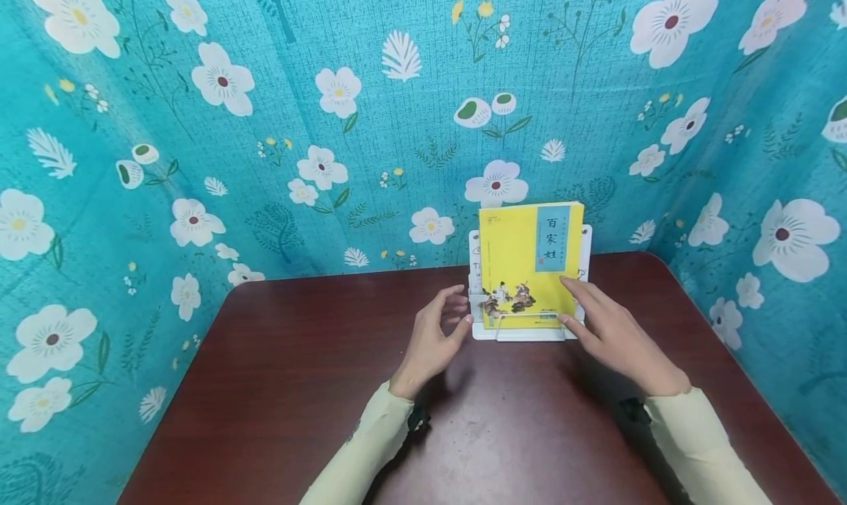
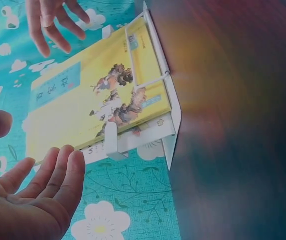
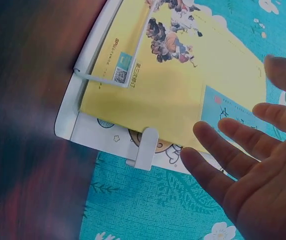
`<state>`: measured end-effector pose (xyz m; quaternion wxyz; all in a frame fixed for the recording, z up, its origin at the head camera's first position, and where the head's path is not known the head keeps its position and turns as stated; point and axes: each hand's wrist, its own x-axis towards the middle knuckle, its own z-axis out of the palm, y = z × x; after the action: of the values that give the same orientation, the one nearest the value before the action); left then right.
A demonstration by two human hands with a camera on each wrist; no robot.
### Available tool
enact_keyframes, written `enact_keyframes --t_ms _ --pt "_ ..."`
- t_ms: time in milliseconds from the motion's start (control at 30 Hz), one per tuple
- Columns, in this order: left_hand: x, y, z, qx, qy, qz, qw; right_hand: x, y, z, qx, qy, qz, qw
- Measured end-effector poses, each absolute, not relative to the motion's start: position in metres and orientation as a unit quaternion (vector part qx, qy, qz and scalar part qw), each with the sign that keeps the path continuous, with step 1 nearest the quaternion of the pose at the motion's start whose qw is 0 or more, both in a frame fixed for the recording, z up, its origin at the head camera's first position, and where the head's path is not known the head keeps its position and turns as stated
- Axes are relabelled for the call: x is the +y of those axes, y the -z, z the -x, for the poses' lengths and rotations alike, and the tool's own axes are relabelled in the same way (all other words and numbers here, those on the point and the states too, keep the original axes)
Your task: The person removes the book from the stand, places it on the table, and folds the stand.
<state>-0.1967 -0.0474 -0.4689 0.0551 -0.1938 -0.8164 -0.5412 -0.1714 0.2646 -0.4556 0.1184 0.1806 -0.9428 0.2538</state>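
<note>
My pale sleeves are reaching over a dark reddish-brown worktop, which is running from beneath my forearms back to a curtain. My left hand is hovering beside the left edge of a white book stand; its fingers are spreading apart in a loose curve and holding nothing. My right hand is hanging at the other side, fingers wide and likewise gripping nothing, their tips overlapping the book's right part in the head view; I cannot tell whether any is touching it.

Between my two hands, the yellow 百家姓 book is standing on the stand, leaning back slightly, cover facing me. It is lying just beyond my left fingertips and directly behind my right ones. A clear front bar is crossing its lower cover, where painted figures are showing; a blue title panel is running down the upper right. Behind the book, the stand's printed white back is peeking out on both sides, and a white side clip is projecting from its right edge. Farthest off, the teal floral curtain is hanging.
</note>
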Motion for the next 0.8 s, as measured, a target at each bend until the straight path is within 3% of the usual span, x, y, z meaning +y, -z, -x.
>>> enact_keyframes --t_ms 800 --pt "-0.036 0.471 0.209 -0.809 0.556 0.179 0.064 0.276 0.453 0.191 -0.933 -0.286 -0.133 0.174"
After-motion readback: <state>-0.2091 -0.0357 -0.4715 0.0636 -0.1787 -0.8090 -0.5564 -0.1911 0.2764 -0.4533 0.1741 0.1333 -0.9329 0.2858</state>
